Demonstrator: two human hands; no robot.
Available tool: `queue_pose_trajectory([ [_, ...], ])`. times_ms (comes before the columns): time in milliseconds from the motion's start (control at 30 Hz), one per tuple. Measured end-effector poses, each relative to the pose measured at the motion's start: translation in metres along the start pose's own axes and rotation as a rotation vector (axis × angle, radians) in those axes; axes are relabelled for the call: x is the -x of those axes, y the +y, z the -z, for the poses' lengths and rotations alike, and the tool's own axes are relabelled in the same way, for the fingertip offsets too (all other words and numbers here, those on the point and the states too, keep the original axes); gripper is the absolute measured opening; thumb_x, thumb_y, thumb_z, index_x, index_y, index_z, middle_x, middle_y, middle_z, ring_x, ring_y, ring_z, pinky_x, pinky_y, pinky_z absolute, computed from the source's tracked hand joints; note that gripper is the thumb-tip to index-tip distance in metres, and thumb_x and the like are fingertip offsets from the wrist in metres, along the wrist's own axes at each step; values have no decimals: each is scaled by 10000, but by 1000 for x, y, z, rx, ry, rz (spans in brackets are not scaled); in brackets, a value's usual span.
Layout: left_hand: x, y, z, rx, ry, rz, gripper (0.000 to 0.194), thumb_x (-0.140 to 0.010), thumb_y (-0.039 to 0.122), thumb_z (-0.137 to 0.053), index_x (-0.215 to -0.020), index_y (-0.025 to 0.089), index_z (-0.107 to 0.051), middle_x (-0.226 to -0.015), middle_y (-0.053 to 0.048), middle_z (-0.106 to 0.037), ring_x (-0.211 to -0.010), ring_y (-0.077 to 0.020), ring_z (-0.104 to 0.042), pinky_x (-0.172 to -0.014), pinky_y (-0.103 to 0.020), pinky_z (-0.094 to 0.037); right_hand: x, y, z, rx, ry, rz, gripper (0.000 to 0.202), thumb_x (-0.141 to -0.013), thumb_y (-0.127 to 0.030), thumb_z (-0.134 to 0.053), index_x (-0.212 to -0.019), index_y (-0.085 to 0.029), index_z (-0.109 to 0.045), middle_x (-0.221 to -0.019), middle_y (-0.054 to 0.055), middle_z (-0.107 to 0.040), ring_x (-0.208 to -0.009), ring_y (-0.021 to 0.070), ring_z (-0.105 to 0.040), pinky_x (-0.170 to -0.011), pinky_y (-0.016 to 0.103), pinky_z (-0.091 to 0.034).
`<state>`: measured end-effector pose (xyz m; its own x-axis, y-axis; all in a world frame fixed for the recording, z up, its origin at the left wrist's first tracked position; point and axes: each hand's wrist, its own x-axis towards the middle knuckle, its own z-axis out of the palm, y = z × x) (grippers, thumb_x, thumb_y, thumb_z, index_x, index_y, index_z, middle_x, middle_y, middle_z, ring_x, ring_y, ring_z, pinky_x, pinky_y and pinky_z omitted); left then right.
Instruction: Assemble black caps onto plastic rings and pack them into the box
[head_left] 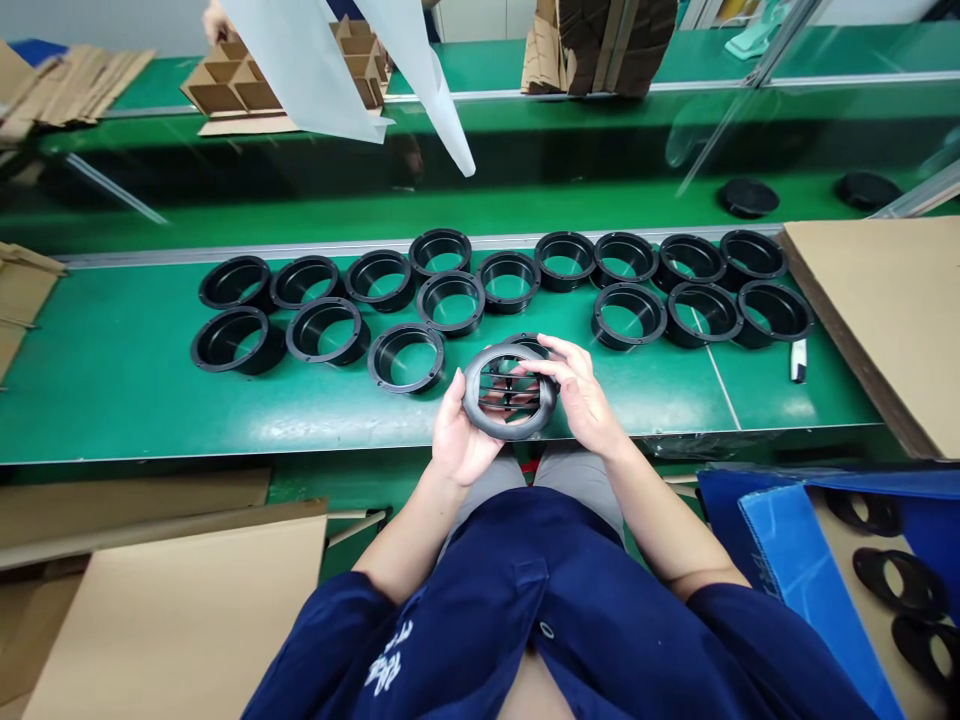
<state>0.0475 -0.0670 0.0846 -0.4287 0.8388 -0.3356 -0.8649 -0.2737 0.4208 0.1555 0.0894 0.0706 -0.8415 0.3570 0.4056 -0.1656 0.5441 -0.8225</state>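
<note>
A round black air vent (510,434) with slats across its opening is held over the table's front edge. My left hand (459,440) is closed around its left side, thumb on the rim. On its right side, my right hand (583,395) grips the rim, with fingers reaching over the slats. Just behind the vent, a black ring housing (531,342) is partly hidden by it and my right fingers. Several more open black ring housings, such as one at the near left (375,362), stand in rows on the green table (315,415).
Two black round parts (750,197) lie on the green conveyor behind. A white-and-black tool (799,360) lies at the table's right. Cardboard boxes (892,300) flank the table. A blue bin (795,570) holds black parts. Across, another person's hand (217,22) is near a cardboard divider (247,90).
</note>
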Motion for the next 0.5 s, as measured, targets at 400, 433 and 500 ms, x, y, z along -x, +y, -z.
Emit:
queue_pose_trajectory([
  [400,-1,-1,1,-28,-1,8,638,-1072,590,-331,-1292,98,-672,-1360,-151,-650,-1365,-366,-527,-1177,-553,-419,4,-3,2,57,-15,73,643,-1118,-592,-126,-1457,-276,-571,-1335,59,-635,-1457,278,-351,-1198,523,-360],
  [433,-1,0,1,-22,1,8,637,-1071,592,-337,-1302,99,-668,-1353,-152,-654,-1371,-368,-522,-1178,-562,-415,4,-3,2,65,-13,79,648,-1116,-595,-121,-1466,-275,-565,-1350,62,-623,-1455,282,-354,-1192,522,-368],
  [500,-1,0,1,-15,-2,15,647,-1070,597,-332,-1302,94,-668,-1333,-156,-665,-1378,-371,-513,-1181,-571,-409,5,0,2,94,-3,86,666,-1110,-606,-115,-1471,-271,-563,-1431,72,-557,-1446,293,-366,-1182,520,-385],
])
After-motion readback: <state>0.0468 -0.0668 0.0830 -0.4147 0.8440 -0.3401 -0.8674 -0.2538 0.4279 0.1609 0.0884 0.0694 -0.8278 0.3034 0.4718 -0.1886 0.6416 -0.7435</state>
